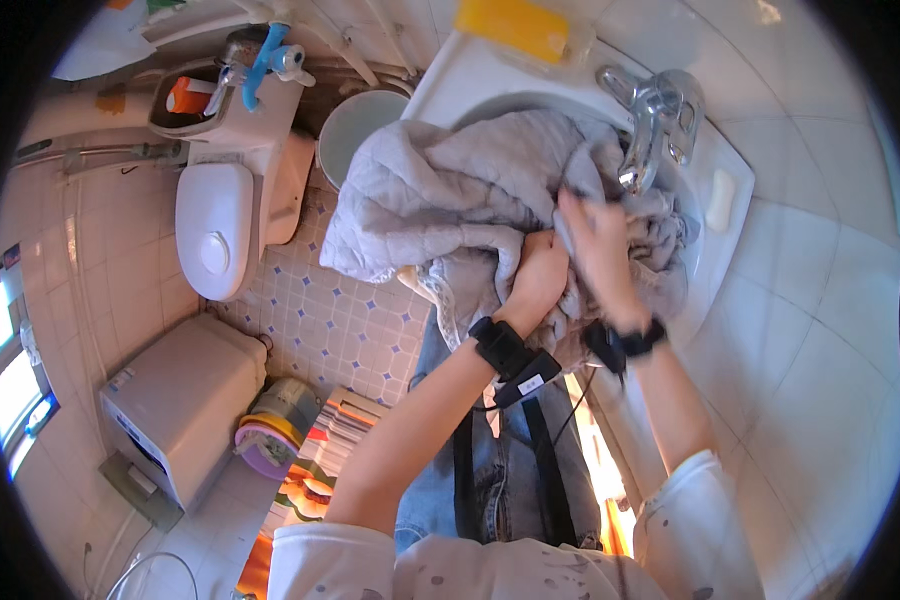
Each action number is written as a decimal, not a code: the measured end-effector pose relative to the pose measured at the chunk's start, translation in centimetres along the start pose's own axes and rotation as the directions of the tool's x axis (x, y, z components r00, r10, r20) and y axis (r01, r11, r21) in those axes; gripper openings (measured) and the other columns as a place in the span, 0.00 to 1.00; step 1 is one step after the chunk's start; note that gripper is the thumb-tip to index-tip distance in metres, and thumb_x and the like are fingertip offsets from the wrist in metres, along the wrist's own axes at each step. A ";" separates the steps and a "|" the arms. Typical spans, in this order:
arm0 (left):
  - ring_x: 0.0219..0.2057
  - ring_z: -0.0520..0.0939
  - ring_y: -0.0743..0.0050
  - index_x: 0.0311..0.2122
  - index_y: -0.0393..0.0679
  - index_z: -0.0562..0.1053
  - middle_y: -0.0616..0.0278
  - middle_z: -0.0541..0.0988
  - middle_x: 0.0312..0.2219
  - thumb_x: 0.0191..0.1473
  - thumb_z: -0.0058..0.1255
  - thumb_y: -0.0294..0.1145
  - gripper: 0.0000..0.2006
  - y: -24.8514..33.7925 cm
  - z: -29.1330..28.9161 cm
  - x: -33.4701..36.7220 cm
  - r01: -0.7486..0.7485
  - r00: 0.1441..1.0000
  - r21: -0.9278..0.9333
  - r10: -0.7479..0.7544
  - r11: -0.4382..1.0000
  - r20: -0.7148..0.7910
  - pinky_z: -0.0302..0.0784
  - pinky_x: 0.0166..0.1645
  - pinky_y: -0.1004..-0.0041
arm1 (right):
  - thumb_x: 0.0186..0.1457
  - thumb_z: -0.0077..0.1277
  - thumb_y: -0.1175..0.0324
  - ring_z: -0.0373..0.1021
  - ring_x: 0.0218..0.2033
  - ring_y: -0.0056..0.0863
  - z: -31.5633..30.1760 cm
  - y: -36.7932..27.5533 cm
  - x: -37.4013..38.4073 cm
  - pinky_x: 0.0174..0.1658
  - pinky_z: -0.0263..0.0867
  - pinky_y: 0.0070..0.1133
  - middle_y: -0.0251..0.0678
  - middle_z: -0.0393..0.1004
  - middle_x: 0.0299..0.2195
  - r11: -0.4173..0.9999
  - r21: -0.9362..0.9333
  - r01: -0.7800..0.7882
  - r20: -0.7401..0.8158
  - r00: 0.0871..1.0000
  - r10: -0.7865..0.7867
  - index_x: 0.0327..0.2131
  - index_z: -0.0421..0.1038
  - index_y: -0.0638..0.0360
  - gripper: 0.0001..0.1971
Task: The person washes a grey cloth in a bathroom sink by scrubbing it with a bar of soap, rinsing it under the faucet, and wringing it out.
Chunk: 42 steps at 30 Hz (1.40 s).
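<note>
Looking down through the head view, you are leaning over a white sink [448, 82] with both bare hands on a bulky grey quilted cloth [430, 185]. That cloth is filling much of the basin and is spilling over the sink's left edge and its near edge. Your left hand [542, 272] is pressing into the folds near the middle, its fingers hiding in the fabric, so you are not showing whether it is clamping anything. Your right hand [602, 240] is touching a raised fold just beside it, fingers bending over the cloth; blur is covering the fingertips, so their hold is staying unclear. You are wearing a black band on each wrist. At the sink's far edge a chrome faucet [658, 115] is standing over the cloth, its spout pointing toward you. A yellow block-shaped item [515, 28] is sitting on the far left corner, and a white oblong piece [720, 200] is lying by the right edge. Beyond the left edge, a pale round bucket [358, 130] is standing near the toilet [212, 230].
</note>
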<state>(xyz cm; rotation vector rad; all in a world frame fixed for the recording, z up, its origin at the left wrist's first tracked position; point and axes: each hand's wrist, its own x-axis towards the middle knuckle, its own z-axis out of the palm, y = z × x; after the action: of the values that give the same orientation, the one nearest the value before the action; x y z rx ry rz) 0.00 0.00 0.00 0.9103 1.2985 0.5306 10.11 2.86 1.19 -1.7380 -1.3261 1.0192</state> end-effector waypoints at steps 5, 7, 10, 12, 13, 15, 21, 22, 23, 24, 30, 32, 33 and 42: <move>0.23 0.71 0.80 0.29 0.33 0.69 0.58 0.74 0.22 0.54 0.37 0.34 0.13 0.9 -1.0 0.7 -0.131 0.990 -0.132 0.136 0.983 0.032 0.67 0.28 0.74 | 0.55 0.42 0.58 0.50 0.11 0.26 0.4 -3.6 -5.3 0.18 0.51 0.25 0.45 0.52 0.10 0.994 -0.106 0.021 -0.066 0.997 -0.028 0.14 0.61 0.68 0.23; 0.24 0.72 0.76 0.29 0.32 0.70 0.57 0.74 0.22 0.54 0.38 0.35 0.15 1.3 -0.6 0.5 -0.028 0.997 -0.153 0.038 0.988 0.060 0.67 0.30 0.72 | 0.55 0.41 0.58 0.50 0.11 0.26 -0.3 -3.5 -5.6 0.18 0.51 0.25 0.46 0.53 0.10 0.988 -0.154 0.018 -0.051 0.998 -0.027 0.14 0.62 0.68 0.24; 0.28 0.72 0.76 0.30 0.31 0.70 0.60 0.75 0.24 0.54 0.39 0.35 0.14 0.3 0.7 -0.1 -0.109 0.982 0.191 0.135 0.975 -0.129 0.68 0.32 0.72 | 0.55 0.43 0.59 0.50 0.14 0.18 0.1 -0.6 -0.2 0.18 0.49 0.21 0.33 0.52 0.10 0.999 -0.048 0.004 -0.018 1.000 -0.005 0.13 0.60 0.67 0.23; 0.29 0.72 0.76 0.30 0.31 0.70 0.59 0.75 0.25 0.54 0.39 0.34 0.14 -0.9 0.7 0.3 0.006 0.998 -0.031 -0.008 0.999 -0.054 0.68 0.32 0.72 | 0.55 0.44 0.61 0.50 0.15 0.14 0.1 0.0 0.2 0.18 0.48 0.20 0.29 0.52 0.10 0.998 -0.049 -0.048 -0.009 0.999 0.048 0.13 0.58 0.67 0.23; 0.29 0.72 0.76 0.30 0.31 0.70 0.59 0.75 0.26 0.54 0.39 0.34 0.14 -1.2 0.1 0.9 0.064 0.997 -0.147 -0.069 0.987 -0.029 0.68 0.32 0.71 | 0.55 0.41 0.57 0.60 0.11 0.31 0.2 -2.3 -1.9 0.19 0.54 0.24 0.47 0.57 0.10 0.994 -0.095 -0.060 -0.031 0.998 0.058 0.15 0.66 0.68 0.23; 0.26 0.75 0.69 0.29 0.32 0.70 0.53 0.75 0.23 0.53 0.40 0.37 0.16 -0.7 -0.1 0.5 -0.087 0.995 -0.081 0.090 0.993 0.036 0.67 0.32 0.70 | 0.54 0.42 0.56 0.64 0.12 0.31 0.2 -3.9 -6.8 0.19 0.55 0.24 0.47 0.59 0.10 0.985 -0.147 0.093 -0.138 0.984 -0.113 0.15 0.67 0.67 0.23; 0.25 0.71 0.74 0.29 0.34 0.69 0.59 0.74 0.23 0.54 0.37 0.33 0.12 -2.1 0.6 1.5 -0.322 0.946 -0.041 0.323 0.946 0.017 0.67 0.31 0.71 | 0.55 0.41 0.56 0.54 0.10 0.31 -0.4 0.9 1.0 0.17 0.51 0.27 0.48 0.56 0.10 0.994 -0.108 -0.032 -0.032 0.999 0.029 0.14 0.63 0.68 0.25; 0.24 0.71 0.74 0.29 0.35 0.70 0.59 0.74 0.22 0.54 0.37 0.35 0.13 -1.6 0.2 1.5 -0.188 0.981 -0.124 0.192 0.974 0.024 0.67 0.30 0.71 | 0.54 0.42 0.56 0.54 0.10 0.33 0.0 -0.4 -0.2 0.18 0.51 0.27 0.48 0.56 0.10 0.991 -0.123 -0.047 -0.029 0.999 0.044 0.14 0.63 0.68 0.24; 0.23 0.71 0.74 0.29 0.37 0.71 0.59 0.74 0.22 0.54 0.36 0.36 0.14 -1.2 -0.1 1.2 -0.046 0.998 -0.201 0.055 0.979 0.040 0.67 0.30 0.71 | 0.54 0.42 0.55 0.54 0.10 0.34 0.2 -2.0 -2.7 0.18 0.52 0.27 0.48 0.56 0.10 0.988 -0.138 -0.061 -0.026 0.998 0.058 0.14 0.63 0.67 0.24; 0.24 0.72 0.74 0.29 0.36 0.71 0.59 0.74 0.22 0.54 0.36 0.36 0.15 -0.9 -0.4 1.8 -0.005 0.997 -0.226 0.022 0.974 0.071 0.67 0.31 0.72 | 0.53 0.44 0.55 0.55 0.10 0.37 0.1 -3.2 -5.4 0.18 0.52 0.27 0.48 0.57 0.10 0.980 -0.183 -0.075 -0.033 0.997 0.070 0.14 0.65 0.66 0.23; 0.26 0.74 0.70 0.29 0.33 0.71 0.55 0.75 0.23 0.54 0.38 0.36 0.15 -3.3 0.3 1.4 -0.302 0.950 0.081 0.307 0.950 -0.059 0.68 0.33 0.70 | 0.51 0.48 0.58 0.57 0.11 0.37 0.0 -0.2 1.1 0.19 0.54 0.27 0.47 0.59 0.10 0.995 -0.094 -0.041 -0.022 0.999 0.039 0.16 0.68 0.66 0.19; 0.27 0.74 0.70 0.29 0.32 0.71 0.55 0.76 0.24 0.53 0.39 0.36 0.15 -2.3 0.1 1.4 -0.235 0.967 0.108 0.243 0.966 -0.072 0.69 0.33 0.69 | 0.51 0.48 0.59 0.56 0.11 0.36 0.0 -1.9 -2.1 0.19 0.55 0.26 0.46 0.58 0.10 0.986 -0.148 -0.070 -0.045 0.997 0.064 0.16 0.67 0.66 0.19; 0.27 0.74 0.70 0.29 0.32 0.71 0.54 0.76 0.25 0.53 0.39 0.35 0.14 -1.7 0.2 1.3 -0.206 0.974 0.124 0.215 0.971 -0.071 0.69 0.33 0.68 | 0.51 0.48 0.59 0.56 0.11 0.35 -0.2 -2.8 -4.4 0.19 0.55 0.26 0.46 0.58 0.10 0.980 -0.179 -0.086 -0.062 0.995 0.076 0.16 0.67 0.66 0.19; 0.27 0.71 0.81 0.30 0.34 0.71 0.61 0.75 0.24 0.53 0.40 0.35 0.13 -2.6 0.1 2.1 -0.014 0.998 -0.127 0.006 0.992 -0.062 0.68 0.32 0.73 | 0.53 0.43 0.55 0.58 0.11 0.38 0.1 -1.6 -2.4 0.19 0.54 0.28 0.46 0.59 0.10 0.982 -0.162 -0.096 -0.058 0.994 0.088 0.14 0.65 0.65 0.23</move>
<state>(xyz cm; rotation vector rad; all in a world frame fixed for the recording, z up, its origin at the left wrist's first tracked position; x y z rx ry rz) 0.19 0.17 -3.34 0.8008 1.3009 0.6466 8.92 0.85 2.96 -1.9520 -1.3408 0.9312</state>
